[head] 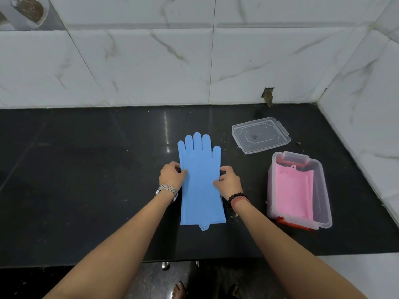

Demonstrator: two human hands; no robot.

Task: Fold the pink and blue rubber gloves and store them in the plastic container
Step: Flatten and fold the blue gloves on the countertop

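Note:
A blue rubber glove point(200, 182) lies flat on the black counter point(86, 180), fingers pointing to the wall. My left hand point(171, 174) pinches its left edge at mid-length. My right hand point(228, 179) pinches the right edge at the same height. To the right stands a clear plastic container point(323, 203), open, with a folded pink glove point(294, 190) inside it.
The container's clear lid point(260, 134) lies on the counter behind it. White marbled tile walls close the back and the right side. The counter's front edge runs below my forearms, with a foot on the floor under it.

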